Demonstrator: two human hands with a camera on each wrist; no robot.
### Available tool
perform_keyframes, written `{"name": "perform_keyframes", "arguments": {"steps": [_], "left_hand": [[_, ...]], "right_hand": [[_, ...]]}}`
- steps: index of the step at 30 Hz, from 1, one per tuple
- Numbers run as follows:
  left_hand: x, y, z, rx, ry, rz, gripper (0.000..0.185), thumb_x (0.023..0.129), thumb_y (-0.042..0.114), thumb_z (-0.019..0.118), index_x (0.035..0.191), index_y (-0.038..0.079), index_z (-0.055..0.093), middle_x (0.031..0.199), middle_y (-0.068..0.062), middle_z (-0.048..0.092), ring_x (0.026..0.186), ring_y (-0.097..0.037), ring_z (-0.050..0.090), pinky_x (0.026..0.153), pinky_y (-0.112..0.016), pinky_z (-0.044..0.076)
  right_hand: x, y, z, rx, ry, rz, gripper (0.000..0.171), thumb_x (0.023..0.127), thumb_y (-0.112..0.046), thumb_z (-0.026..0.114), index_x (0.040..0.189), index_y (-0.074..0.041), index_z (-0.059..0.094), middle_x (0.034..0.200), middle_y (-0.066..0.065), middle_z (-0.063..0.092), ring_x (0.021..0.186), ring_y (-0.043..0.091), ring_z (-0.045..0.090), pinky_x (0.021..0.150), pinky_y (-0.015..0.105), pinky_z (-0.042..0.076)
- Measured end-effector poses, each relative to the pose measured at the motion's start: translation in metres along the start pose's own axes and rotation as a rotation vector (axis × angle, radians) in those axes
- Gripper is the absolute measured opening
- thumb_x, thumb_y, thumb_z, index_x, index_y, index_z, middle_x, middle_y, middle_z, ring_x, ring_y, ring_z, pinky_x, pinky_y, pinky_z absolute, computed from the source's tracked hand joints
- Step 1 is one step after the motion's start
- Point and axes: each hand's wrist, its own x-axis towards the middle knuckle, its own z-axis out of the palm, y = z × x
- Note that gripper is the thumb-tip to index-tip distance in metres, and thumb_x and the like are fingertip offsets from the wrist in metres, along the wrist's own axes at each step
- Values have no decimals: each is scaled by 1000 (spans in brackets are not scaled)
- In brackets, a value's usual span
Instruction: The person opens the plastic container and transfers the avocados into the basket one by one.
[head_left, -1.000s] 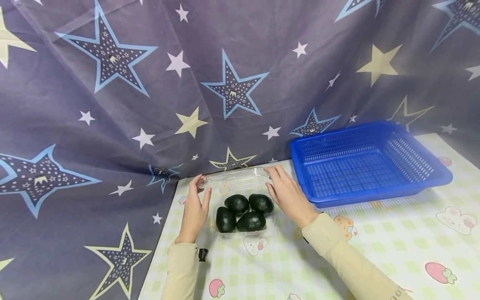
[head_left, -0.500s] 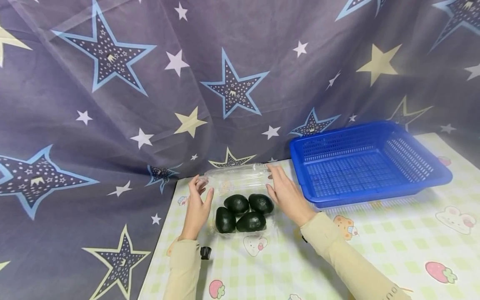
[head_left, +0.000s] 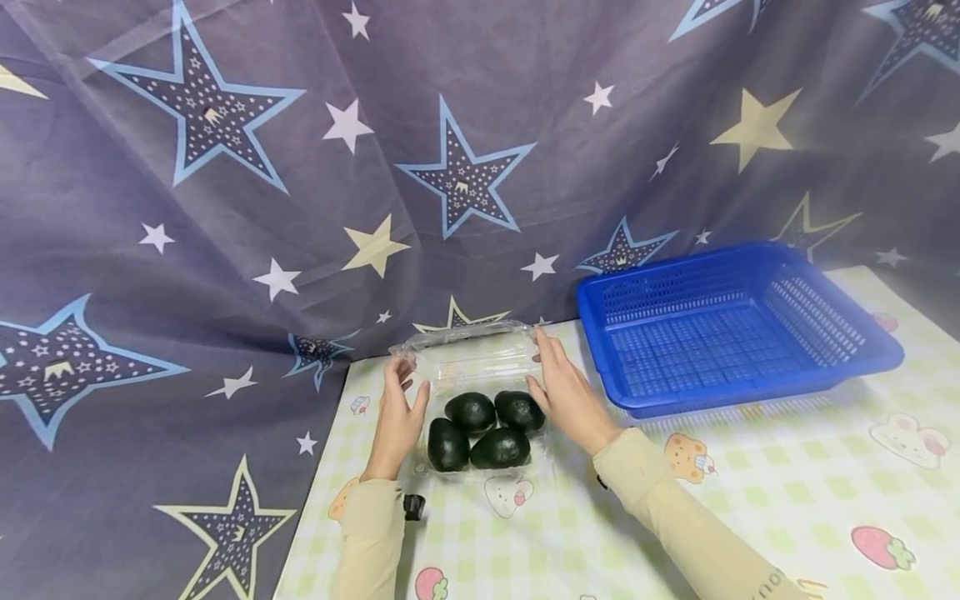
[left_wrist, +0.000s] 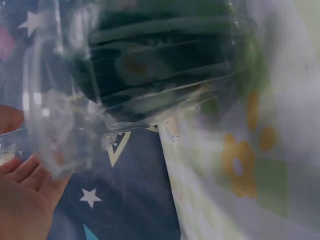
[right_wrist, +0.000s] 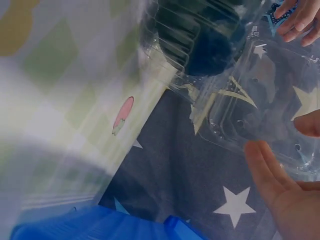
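Observation:
A clear plastic clamshell box [head_left: 540, 454] sits near the table's left back corner and holds several dark green avocados [head_left: 480, 429]. Its hinged lid [head_left: 468, 350] stands tilted up behind them. My left hand [head_left: 405, 383] has straight fingers against the lid's left corner, thumb beside the box. On the other side, my right hand [head_left: 538, 362] touches the lid's right corner with straight fingers. The left wrist view shows the avocados [left_wrist: 155, 65] through blurred plastic, with my left hand [left_wrist: 22, 195] below the lid's edge. In the right wrist view my right hand [right_wrist: 285, 190] lies under the lid [right_wrist: 255, 100].
An empty blue slotted basket [head_left: 817, 367] stands to the right of the box. A checked tablecloth [head_left: 750, 517] with cartoon prints covers the table. A purple star-print curtain [head_left: 300, 208] hangs close behind and to the left. The table's left edge runs just past my left sleeve.
The lid has risen from lying nearly flat behind the box to tilted up, with both hands moving up along its corners. The avocados have not moved.

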Motion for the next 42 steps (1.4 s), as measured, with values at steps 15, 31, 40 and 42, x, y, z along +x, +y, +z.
{"name": "perform_keyframes", "arguments": {"steps": [15, 31, 40, 42], "left_hand": [[-6, -8, 4, 93, -113, -102, 77, 101, 16, 56, 159, 5, 7, 158, -19, 29, 143, -32, 34, 119, -48, 33], [-19, -6, 1, 97, -104, -165, 68, 101, 19, 56, 157, 6, 19, 154, -18, 33, 141, -31, 37, 118, -46, 35], [-25, -8, 0, 91, -80, -154, 55, 101, 18, 56, 150, 5, 35, 146, -17, 43, 132, -32, 47, 111, -49, 42], [-26, -9, 0, 80, -61, -151, 54, 100, 14, 57, 150, 6, 36, 143, -17, 45, 128, -32, 50, 108, -50, 45]], "right_hand": [[-8, 7, 11, -53, -76, 95, 74, 94, -9, 65, 150, 13, 22, 135, 31, 49, 106, 39, 64, 92, 44, 57], [-12, 8, 9, -84, -94, 98, 69, 91, -11, 69, 145, 14, 33, 131, 30, 50, 116, 39, 58, 99, 44, 53], [-14, 6, 9, -121, -160, 71, 61, 91, -13, 70, 142, 8, 43, 127, 23, 55, 114, 35, 60, 97, 43, 55], [-15, 5, 10, -131, -183, 62, 60, 91, -14, 70, 141, 7, 44, 128, 22, 55, 116, 34, 59, 99, 43, 54]]}}
